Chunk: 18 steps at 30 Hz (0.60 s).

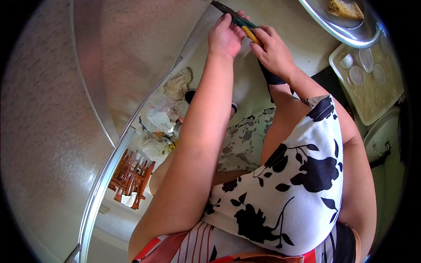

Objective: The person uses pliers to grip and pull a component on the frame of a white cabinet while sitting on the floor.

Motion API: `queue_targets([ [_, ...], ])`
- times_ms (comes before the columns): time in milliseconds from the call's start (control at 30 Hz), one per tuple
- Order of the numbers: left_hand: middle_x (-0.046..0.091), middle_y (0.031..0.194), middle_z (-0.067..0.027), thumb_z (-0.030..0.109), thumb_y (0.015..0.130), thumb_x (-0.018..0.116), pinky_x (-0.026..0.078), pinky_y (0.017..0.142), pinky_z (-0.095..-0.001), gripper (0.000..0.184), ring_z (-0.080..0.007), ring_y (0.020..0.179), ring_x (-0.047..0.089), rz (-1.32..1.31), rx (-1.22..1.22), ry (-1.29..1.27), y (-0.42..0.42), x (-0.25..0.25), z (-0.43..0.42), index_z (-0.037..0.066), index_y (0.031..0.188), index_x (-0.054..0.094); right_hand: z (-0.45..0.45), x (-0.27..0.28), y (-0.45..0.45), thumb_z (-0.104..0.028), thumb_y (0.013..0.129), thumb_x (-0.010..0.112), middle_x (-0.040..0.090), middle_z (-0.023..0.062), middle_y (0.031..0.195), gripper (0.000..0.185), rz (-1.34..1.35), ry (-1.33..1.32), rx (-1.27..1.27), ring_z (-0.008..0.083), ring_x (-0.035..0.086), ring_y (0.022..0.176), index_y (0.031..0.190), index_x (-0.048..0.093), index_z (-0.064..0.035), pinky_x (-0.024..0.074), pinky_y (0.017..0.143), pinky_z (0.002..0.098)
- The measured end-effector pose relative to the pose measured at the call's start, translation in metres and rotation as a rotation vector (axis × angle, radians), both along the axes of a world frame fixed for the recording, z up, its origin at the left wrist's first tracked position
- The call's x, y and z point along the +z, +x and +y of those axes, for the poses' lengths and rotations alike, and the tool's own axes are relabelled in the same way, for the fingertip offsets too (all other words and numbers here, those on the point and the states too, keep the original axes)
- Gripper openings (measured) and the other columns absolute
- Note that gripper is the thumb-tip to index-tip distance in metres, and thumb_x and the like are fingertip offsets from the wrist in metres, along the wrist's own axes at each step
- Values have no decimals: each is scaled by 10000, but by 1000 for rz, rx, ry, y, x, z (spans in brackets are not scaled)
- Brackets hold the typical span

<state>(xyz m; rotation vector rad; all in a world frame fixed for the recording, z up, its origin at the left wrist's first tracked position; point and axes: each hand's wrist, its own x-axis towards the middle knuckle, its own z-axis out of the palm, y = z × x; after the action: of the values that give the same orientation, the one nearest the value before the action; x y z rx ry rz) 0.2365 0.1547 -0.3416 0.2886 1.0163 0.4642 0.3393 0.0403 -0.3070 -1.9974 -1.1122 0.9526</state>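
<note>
Tool with green-and-yellow handles [248,31] is at the top of the view, held in both hands. Left hand [226,38]: thumb and fingers gripping it near the dark end. Right hand [275,51]: fingers closed on the yellow handle section. No workpiece is visible at the dark end; progress cannot be judged. Metal basin [332,33] and pale tray [356,105] stand nearby, to the right.
</note>
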Motion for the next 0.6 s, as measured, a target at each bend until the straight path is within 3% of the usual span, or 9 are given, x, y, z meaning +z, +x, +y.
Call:
queue_targets([
  [100,538,1166,-162,243,964,383,422,937,-462,311,-341,1100,510,68,-12,6,1,2,0,8,1160,439,0,3,-1,-226,839,542,536,188,1026,280,53,-66,-11,395,529,911,1046,534,-37,441,792,426],
  [200,543,1161,-162,258,961,395,415,940,-467,311,-341,1095,514,76,10,-31,-2,2,1,22,1156,447,0,-4,0,-227,865,523,579,150,867,236,69,-64,28,321,577,784,1008,543,-40,462,673,384],
  [300,539,1173,-156,269,960,398,408,941,-471,304,-335,1099,512,78,-9,-45,-4,7,-2,41,1154,455,-5,-5,4,-262,856,523,607,118,887,252,617,-263,-79,237,601,716,1017,567,-73,477,619,344],
  [400,531,1197,-136,292,956,401,404,941,-469,309,-321,1114,503,-26,-5,-47,-1,9,-3,58,1146,468,-4,1,10,-264,868,523,607,66,866,249,1127,-187,-230,142,572,660,996,567,-55,447,551,260],
  [500,521,1223,-111,327,947,406,404,947,-464,335,-312,1135,489,-136,25,-50,0,9,-4,66,1144,479,3,11,13,-249,866,529,610,45,883,248,1432,-202,-371,125,564,650,1005,557,-45,436,536,240],
  [600,515,1240,-97,358,938,410,423,936,-456,369,-312,1137,488,-172,27,-31,-1,14,-1,71,1160,480,1,10,15,-248,892,477,622,107,933,234,1689,-183,-371,152,564,706,1006,540,-53,448,554,260],
])
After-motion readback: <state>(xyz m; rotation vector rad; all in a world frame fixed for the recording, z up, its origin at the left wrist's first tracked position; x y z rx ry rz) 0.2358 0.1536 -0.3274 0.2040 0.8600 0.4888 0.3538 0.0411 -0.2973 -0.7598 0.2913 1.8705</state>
